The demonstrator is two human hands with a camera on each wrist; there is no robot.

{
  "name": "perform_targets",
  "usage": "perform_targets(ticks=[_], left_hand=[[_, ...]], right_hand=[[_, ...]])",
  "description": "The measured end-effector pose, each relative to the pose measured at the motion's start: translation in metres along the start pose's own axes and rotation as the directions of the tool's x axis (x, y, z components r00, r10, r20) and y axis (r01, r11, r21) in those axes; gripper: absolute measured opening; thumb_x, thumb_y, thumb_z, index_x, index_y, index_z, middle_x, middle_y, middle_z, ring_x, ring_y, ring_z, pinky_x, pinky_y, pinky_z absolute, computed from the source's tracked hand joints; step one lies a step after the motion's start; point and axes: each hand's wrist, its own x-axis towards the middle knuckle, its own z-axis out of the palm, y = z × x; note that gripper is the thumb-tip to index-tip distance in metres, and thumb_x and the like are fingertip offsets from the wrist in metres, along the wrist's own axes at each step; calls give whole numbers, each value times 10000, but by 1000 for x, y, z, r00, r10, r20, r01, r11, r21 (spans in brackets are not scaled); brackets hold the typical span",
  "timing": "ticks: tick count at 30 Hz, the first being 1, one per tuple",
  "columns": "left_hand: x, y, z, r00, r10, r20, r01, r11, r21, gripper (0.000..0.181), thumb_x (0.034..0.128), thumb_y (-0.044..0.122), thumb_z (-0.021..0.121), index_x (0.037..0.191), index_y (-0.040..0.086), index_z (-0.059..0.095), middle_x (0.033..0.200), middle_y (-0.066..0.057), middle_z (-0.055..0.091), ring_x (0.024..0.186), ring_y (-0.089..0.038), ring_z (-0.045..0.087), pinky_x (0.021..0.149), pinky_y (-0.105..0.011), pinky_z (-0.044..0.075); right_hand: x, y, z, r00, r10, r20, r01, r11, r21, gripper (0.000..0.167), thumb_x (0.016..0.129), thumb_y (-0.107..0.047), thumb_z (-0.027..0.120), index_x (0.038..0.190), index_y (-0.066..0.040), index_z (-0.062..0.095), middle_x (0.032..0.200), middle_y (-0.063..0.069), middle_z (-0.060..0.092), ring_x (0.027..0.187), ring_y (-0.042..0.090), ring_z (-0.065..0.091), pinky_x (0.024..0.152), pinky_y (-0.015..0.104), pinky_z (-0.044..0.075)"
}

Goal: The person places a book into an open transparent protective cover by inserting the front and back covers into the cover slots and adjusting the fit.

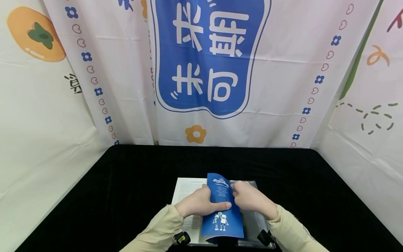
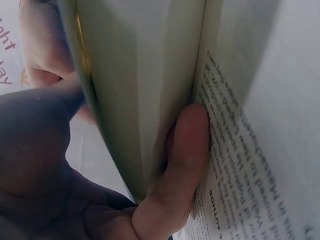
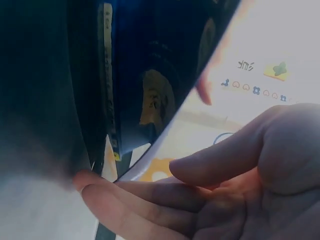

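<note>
An open book lies near the table's front, its printed white page (image 1: 189, 185) on the left and its blue cover (image 1: 221, 194) raised and bowed. My left hand (image 1: 199, 202) pinches the cover side, thumb on the blue face. In the left wrist view a left finger (image 2: 187, 150) reaches into the fold beside the printed page. At the cover's right edge is my right hand (image 1: 252, 198). The right wrist view shows its fingers (image 3: 135, 210) extended under the cover's edge and the thumb apart. A clear plastic sleeve (image 1: 260, 224) lies under the book's right side, partly hidden.
Black cloth (image 1: 141, 175) covers the table. White printed curtains (image 1: 283, 70) hang behind it and along both sides. Dark camera mounts (image 1: 182, 238) sit at the wrists, close to the book's near corners.
</note>
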Motion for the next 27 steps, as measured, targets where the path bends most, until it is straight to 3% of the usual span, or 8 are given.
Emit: perform_targets(ticks=[6,8,10,13,16,18,21,27], left_hand=[[0,1,2,1000,-19,0,19,998,54,1248,783,588,758,1438,-237,87,1131,-281,599,787,-229,613,689,-365,544],[-1,1,3,1000,-21,-7,22,998,56,1249,775,562,778,1437,-238,84,1176,-297,582,815,-239,615,720,-375,549],[0,0,4,1000,-19,-15,20,998,54,1235,779,538,786,1433,-244,89,1190,-308,576,843,-250,620,760,-393,550],[-1,1,4,999,-16,-27,18,998,59,1205,794,512,786,1430,-247,98,1240,-333,548,920,-265,607,858,-422,522],[-2,1,4,999,-18,-34,19,999,30,1205,787,468,808,1435,-242,81,1227,-342,546,944,-290,612,876,-444,517],[-2,0,4,999,-11,-41,11,1000,1,1221,771,424,836,1444,-229,55,1234,-347,534,977,-315,610,874,-457,519],[-3,0,5,999,-4,-49,1,999,-53,1245,748,353,868,1459,-202,12,1194,-339,534,938,-323,639,801,-467,552],[-3,-2,4,998,-9,-54,5,998,-69,1257,742,327,874,1467,-186,-15,1140,-307,559,875,-271,641,804,-448,551]], right_hand=[[1,1,3,1000,18,-1,-18,998,52,389,938,118,434,1316,199,472,1158,282,598,401,120,344,402,227,319],[2,2,4,1000,25,-2,-25,999,35,404,936,111,451,1332,187,463,1074,233,635,400,116,337,407,227,316],[2,3,5,999,32,11,-32,999,12,425,932,101,476,1353,161,460,818,147,621,407,110,342,420,230,315],[3,6,3,999,36,33,-34,998,-49,483,895,106,532,1372,125,460,576,45,408,447,123,354,465,259,319],[4,10,-1,996,51,67,-43,992,-120,576,831,98,663,1373,103,467,748,66,591,638,188,559,598,334,489],[4,15,-4,991,81,105,-64,986,-155,704,771,57,775,1395,87,448,1005,134,665,900,265,632,780,423,533],[2,22,-6,977,126,170,-92,976,-199,960,657,-70,918,1449,52,389,1357,197,539,1229,349,506,983,534,432],[-1,30,-3,966,137,220,-82,967,-243,1204,552,-218,986,1511,7,293,1478,220,366,1319,433,339,1032,621,333]])
